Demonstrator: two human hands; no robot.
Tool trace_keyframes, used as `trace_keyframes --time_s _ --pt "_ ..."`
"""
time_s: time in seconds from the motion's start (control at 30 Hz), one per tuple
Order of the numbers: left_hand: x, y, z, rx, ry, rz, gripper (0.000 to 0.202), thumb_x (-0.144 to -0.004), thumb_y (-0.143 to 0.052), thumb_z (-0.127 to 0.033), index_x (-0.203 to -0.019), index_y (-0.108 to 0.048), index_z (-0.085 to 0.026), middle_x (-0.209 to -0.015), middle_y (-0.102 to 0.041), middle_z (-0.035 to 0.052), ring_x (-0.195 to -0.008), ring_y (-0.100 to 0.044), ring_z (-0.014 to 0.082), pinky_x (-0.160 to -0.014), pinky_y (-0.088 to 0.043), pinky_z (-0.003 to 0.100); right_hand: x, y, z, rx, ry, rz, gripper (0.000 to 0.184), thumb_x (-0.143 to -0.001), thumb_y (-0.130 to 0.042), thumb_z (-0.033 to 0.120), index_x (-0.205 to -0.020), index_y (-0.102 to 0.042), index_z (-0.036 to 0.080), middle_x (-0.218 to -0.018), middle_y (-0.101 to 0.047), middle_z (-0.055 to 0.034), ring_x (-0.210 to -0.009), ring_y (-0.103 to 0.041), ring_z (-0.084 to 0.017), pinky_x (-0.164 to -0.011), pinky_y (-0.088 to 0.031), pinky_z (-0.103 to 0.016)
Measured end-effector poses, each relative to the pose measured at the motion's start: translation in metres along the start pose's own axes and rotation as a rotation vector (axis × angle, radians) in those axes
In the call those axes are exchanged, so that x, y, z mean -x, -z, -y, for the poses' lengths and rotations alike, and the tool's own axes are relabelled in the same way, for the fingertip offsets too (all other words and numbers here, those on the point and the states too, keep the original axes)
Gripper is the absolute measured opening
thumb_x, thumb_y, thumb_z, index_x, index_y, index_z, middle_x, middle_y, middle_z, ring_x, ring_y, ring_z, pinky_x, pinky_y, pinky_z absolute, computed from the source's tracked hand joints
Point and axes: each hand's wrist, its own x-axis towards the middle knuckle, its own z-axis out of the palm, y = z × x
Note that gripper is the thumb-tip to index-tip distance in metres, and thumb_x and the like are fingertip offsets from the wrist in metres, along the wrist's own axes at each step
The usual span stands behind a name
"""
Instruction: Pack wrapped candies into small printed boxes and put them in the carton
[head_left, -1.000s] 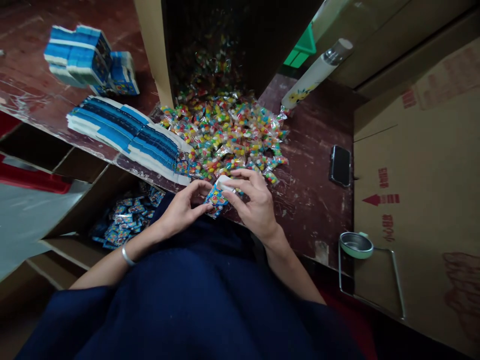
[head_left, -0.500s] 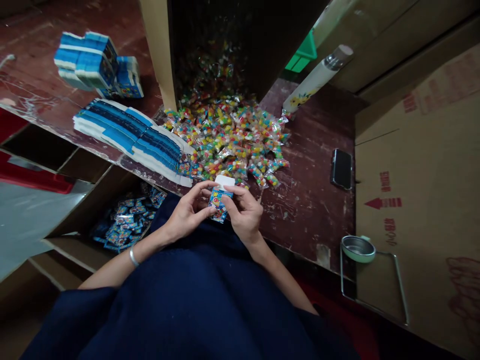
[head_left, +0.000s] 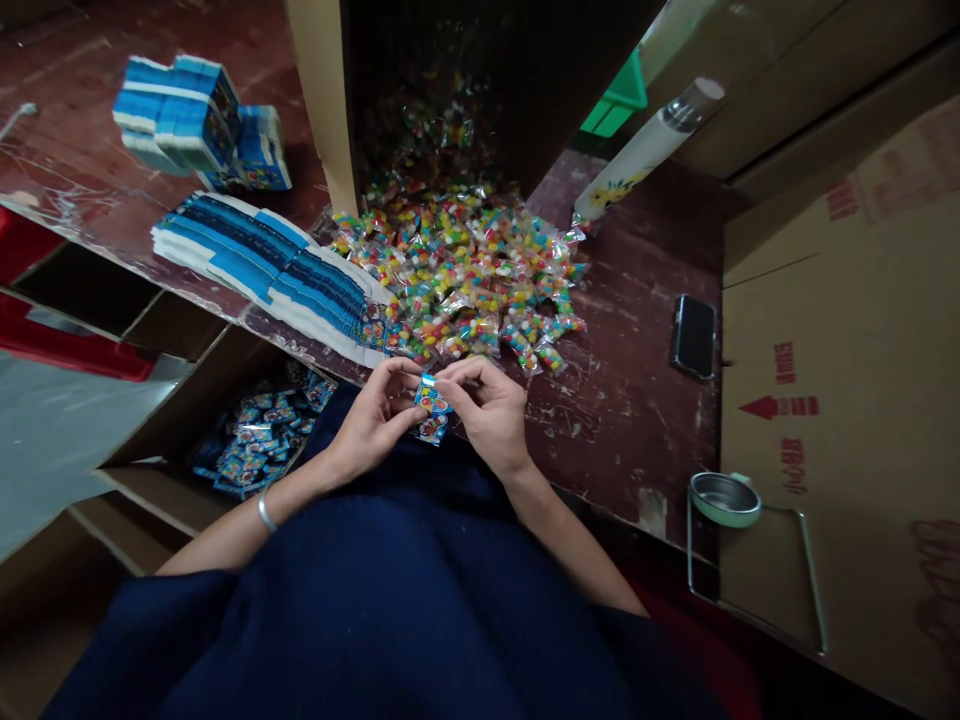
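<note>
Small printed box [head_left: 431, 410]: glossy blue card with bright cartoon print, rectangular, held just above the near edge of the counter [head_left: 630, 400] and over the person's dark blue lap. Left hand [head_left: 371, 425] lay at its 9 o'clock and right hand [head_left: 487, 415] at its 3 o'clock. Each grip was closed on the box, fingertips pinching its upper end and thumbs on its face, so that the box sat between the two grips. A thin metal bangle [head_left: 264, 512] circled the left wrist.

At 12 o'clock, a loose heap of candy packets [head_left: 465, 275], clear crinkled film over many-coloured pieces, spilled from an upright brown carton [head_left: 322, 110]. At 10 o'clock lay a fanned row of flat blue cartons [head_left: 262, 265], and beyond it a stack of assembled blue boxes [head_left: 199, 120]. At 8 o'clock, below the counter, an open cardboard bin [head_left: 255, 440] held more printed boxes.

The counter was dark red-brown wood, scuffed and scratched. On it, at 2 o'clock, lay a black phone [head_left: 694, 335], and farther off a white cylindrical bottle [head_left: 645, 150]. At 4 o'clock was a round metal bowl [head_left: 724, 497] with a green rim. A large corrugated carton [head_left: 840, 400] with red markings filled the right side.
</note>
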Motion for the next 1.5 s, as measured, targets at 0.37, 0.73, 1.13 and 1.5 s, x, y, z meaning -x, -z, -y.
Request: trace_keyframes --time_s 0.37,0.73,1.13,1.5 --pt "0.006 0.009 -0.007 -0.158 -0.016 0.087 0.052 -0.094 -0.070 -0.024 -0.142 -0.054 -0.024 -0.117 -0.068 0.0088 -0.104 -0.068 0.0197 -0.085 -0.061 0.027 -0.018 0.007 0.006 0.002 -0.100 0.107 0.026 -0.083 -0.085 0.039 -0.071 -0.071 0.021 -0.083 -0.073 -0.0026 -0.077 -0.068 -0.017 -0.076 -0.056 -0.034" --pt "0.019 0.087 -0.049 -0.562 0.115 0.261 0.029 -0.089 -0.071 -0.026 -0.118 -0.072 -0.022 -0.111 -0.076 0.0078 -0.090 -0.074 0.0204 -0.081 -0.060 0.029 -0.018 -0.013 -0.014 0.447 0.268 0.280 0.020 -0.093 -0.075 0.037 -0.107 -0.072 0.023 -0.111 -0.076 -0.0093 -0.106 -0.070 -0.027 -0.096 -0.058 -0.045" --pt "0.024 0.104 -0.064 -0.459 0.202 0.041 0.032 -0.090 -0.075 -0.046 -0.104 -0.075 -0.017 -0.098 -0.080 0.0089 -0.089 -0.075 0.0217 -0.082 -0.061 0.032 -0.057 -0.045 -0.038 0.675 0.432 0.323 0.011 -0.096 -0.065 0.017 -0.091 -0.072 0.024 -0.104 -0.081 -0.0079 -0.105 -0.071 -0.027 -0.096 -0.058 -0.044" --pt "-0.016 0.042 -0.022 0.533 0.307 -0.093 0.056 -0.079 -0.086 -0.054 -0.117 -0.069 -0.017 -0.110 -0.080 0.0130 -0.105 -0.078 0.0291 -0.093 -0.062 0.041 0.007 -0.016 -0.017 0.546 0.637 0.273 0.024 -0.094 -0.070 0.020 -0.113 -0.075 0.033 -0.114 -0.081 -0.0033 -0.104 -0.076 -0.025 -0.092 -0.066 -0.044"
